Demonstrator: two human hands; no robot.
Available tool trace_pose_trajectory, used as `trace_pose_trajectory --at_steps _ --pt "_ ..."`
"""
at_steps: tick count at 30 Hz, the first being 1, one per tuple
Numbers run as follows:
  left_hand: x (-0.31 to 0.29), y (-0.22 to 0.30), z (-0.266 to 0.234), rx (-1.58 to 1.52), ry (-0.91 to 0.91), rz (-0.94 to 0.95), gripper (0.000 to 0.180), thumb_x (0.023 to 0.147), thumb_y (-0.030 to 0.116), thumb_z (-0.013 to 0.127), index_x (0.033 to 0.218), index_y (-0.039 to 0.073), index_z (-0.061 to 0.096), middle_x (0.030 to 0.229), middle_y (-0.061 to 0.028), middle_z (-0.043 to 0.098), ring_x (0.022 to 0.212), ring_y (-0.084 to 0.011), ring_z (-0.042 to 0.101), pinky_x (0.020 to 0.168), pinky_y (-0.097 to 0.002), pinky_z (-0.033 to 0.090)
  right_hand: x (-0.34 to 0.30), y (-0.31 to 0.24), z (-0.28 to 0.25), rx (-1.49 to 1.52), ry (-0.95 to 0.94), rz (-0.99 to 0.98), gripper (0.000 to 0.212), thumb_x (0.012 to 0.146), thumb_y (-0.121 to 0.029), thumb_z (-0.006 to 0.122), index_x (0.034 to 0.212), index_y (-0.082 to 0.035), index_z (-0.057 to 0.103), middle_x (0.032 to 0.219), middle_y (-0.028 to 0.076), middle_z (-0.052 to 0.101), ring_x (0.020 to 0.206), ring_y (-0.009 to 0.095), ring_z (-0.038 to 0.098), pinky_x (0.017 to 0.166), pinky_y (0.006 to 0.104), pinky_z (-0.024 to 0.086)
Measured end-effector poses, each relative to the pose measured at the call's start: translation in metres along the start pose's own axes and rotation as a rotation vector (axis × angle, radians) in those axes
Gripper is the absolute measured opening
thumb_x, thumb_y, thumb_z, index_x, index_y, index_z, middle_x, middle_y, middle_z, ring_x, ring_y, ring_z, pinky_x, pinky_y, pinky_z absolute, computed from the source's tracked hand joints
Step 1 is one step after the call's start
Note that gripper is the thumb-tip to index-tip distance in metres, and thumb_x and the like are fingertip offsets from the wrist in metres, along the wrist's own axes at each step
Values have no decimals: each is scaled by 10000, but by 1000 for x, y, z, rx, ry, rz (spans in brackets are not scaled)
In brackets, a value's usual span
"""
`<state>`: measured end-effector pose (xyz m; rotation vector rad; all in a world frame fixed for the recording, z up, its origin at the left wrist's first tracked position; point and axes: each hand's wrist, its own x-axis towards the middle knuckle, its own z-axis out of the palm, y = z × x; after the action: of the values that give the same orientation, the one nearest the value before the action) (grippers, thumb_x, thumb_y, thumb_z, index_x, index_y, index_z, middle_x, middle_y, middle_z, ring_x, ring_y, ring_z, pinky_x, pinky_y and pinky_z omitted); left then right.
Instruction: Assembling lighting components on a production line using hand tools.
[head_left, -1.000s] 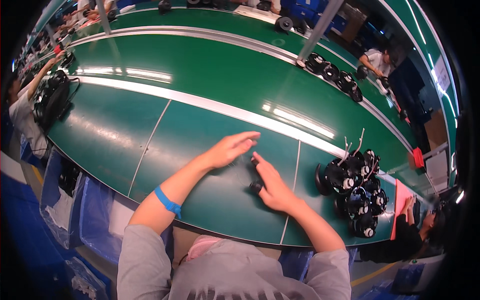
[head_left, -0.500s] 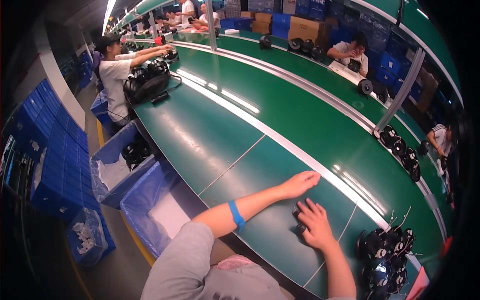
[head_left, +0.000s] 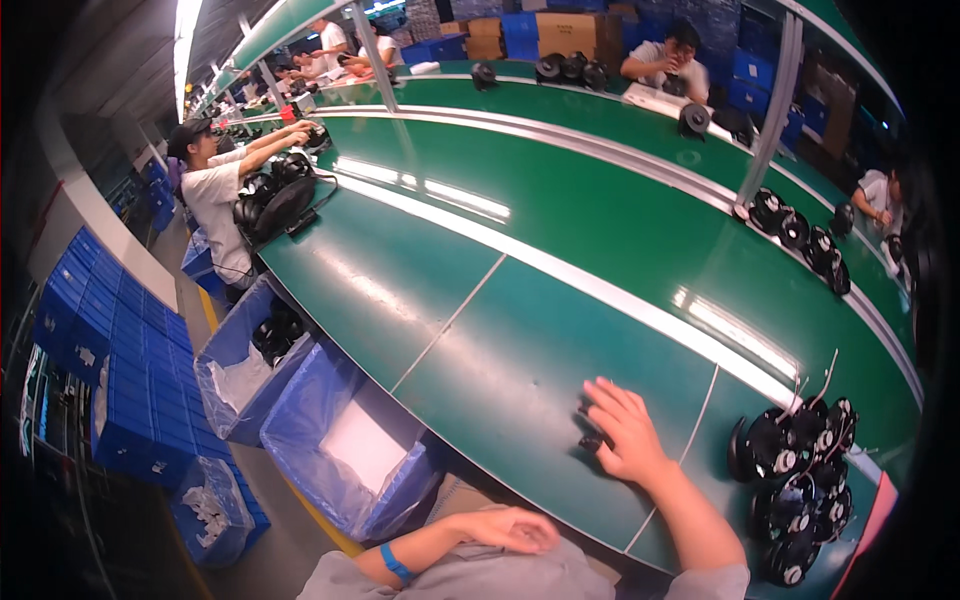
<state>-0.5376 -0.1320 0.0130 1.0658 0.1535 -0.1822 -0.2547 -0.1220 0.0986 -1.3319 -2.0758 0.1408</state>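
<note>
My right hand [head_left: 625, 435] rests on the green workbench, fingers forward, over a small black part [head_left: 592, 442]. The part shows between the thumb and fingers; the palm hides the rest, so its kind is unclear. My left hand [head_left: 515, 528] is drawn back before my body, below the bench edge. Its fingers are loosely bent and somewhat blurred, with nothing visible in them. A blue band [head_left: 396, 563] circles the left wrist. To the right of my right hand stands a stack of black round parts with thin wires [head_left: 790, 490].
A lined blue bin [head_left: 300, 462] with a white sheet inside stands left of the bench; another bin [head_left: 228, 425] holds black parts. A metal rail [head_left: 600, 285] borders the green belt [head_left: 560, 210]. A co-worker [head_left: 215, 190] handles black parts at far left; others sit across.
My left hand has pulled back from the bench toward my body. My right hand stays over the black part. The view has shifted slightly.
</note>
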Motion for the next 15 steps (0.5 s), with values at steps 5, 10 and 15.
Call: trace_pose_trajectory --at_steps 5,10,15 --pt "35 -12 0 -794 86 177 887 899 620 513 1513 42 237 1526 -150 339 1430 -300 297 1182 -474 243 -1 -9 1 -21 -257 70 511 835 -230 592 1274 24 532 1515 229 357 1436 380 290 1178 505 228" --pt "24 11 8 -978 55 224 1087 777 848 402 1557 141 133 1569 -137 255 1443 -332 271 1188 -492 220 -12 -30 20 213 -245 -127 404 786 -211 622 1110 30 615 1391 203 522 1345 366 447 1135 482 352" --pt "20 24 15 -1213 55 304 1072 824 854 280 1544 74 132 1561 -176 265 1413 -356 335 1181 -499 260 -18 -49 22 463 -196 -200 244 669 -56 574 881 19 667 1221 178 650 1236 342 564 1058 463 452"
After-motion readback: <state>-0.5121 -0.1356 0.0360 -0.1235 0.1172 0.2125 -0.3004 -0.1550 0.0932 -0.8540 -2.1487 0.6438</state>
